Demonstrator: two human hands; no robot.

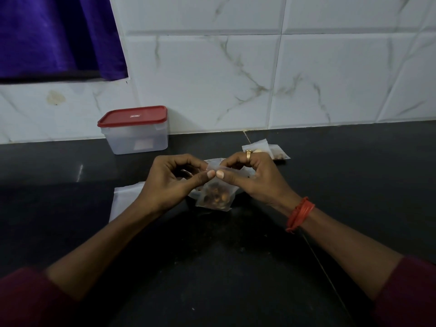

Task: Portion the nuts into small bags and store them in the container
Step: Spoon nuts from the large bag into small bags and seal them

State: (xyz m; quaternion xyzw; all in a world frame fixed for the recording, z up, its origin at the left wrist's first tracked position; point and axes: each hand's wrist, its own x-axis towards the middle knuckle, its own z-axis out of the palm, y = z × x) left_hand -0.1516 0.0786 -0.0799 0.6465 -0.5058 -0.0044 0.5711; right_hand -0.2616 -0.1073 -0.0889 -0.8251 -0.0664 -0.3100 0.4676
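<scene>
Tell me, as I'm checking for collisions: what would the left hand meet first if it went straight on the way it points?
Probably the right hand: the left hand points rightward along the top of the small bag both pinch, thumb tips nearly touching; depth is unclear.

Over the dark countertop [236, 267], the left hand [169, 182] and right hand [252, 175] pinch the top edge of a small clear bag [215, 197], thumbs nearly touching. Brown nuts [215, 195] sit in its bottom. Flat empty bags [122, 199] lie to the left, filled bags [271, 149] farther right. A clear container [136, 138] with its red lid [132, 116] on stands against the tiled wall [236, 79].
</scene>
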